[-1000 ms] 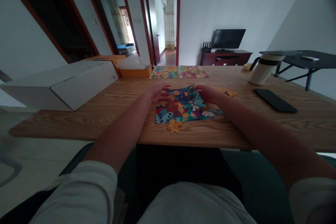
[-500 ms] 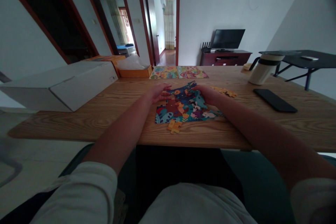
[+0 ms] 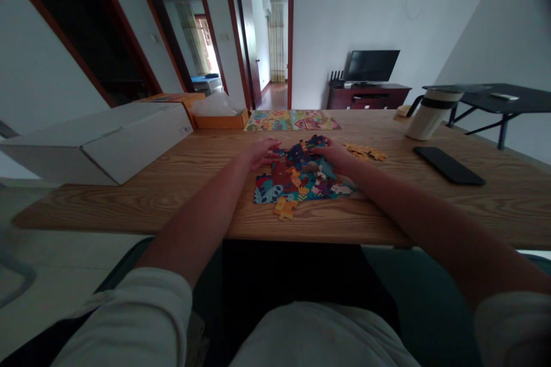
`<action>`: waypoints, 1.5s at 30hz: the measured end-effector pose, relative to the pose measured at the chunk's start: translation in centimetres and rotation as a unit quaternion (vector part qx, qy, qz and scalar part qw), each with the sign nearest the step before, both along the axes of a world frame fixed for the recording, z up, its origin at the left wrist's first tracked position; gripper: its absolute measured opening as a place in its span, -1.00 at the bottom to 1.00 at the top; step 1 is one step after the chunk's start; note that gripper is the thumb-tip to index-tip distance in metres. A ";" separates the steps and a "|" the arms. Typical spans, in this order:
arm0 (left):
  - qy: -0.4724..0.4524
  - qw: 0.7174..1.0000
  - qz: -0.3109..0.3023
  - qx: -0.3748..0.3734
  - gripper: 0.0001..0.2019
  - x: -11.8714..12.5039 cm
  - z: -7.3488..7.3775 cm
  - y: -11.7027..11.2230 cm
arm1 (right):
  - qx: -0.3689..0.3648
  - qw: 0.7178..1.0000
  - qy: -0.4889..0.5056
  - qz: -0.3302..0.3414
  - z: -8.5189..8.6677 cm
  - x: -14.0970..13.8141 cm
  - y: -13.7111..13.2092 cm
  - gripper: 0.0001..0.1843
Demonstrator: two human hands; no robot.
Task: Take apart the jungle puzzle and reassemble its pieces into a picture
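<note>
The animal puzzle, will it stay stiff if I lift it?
Probably not: the puzzle is jigsaw-cut, so it may sag or split at the seams. Its far part looks raised and uneven by the right hand, hinting at loose joints. The thin, loose orange piece suggests it's light.

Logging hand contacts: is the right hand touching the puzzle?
Touching. The head view shows the right hand holding the puzzle near its far edge.

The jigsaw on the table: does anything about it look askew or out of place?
Yes. The upper section of the jigsaw looks buckled and out of line with the rest, at the right hand. An orange piece lies at the near edge, plain against the printed picture.
</note>
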State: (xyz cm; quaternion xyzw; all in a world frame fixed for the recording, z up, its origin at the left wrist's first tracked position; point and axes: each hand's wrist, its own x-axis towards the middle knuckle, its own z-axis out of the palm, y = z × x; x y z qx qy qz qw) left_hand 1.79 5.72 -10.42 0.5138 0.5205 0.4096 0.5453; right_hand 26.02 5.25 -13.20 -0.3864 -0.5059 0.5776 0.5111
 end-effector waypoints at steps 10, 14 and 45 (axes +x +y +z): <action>0.030 0.990 -0.132 0.043 -0.21 -0.2 -1.2 0.2 | 0.025 0.999 0.023 -0.021 1.8 0.2 -0.7 -0.67; 0.002 0.991 -0.093 0.092 -0.26 0.1 -0.8 0.1 | 0.047 0.998 0.024 -0.035 2.6 0.5 -0.8 -0.62; -0.071 0.973 -0.125 0.181 -0.50 1.1 -0.5 -0.3 | 0.144 0.983 0.039 -0.105 5.6 3.6 0.1 -0.69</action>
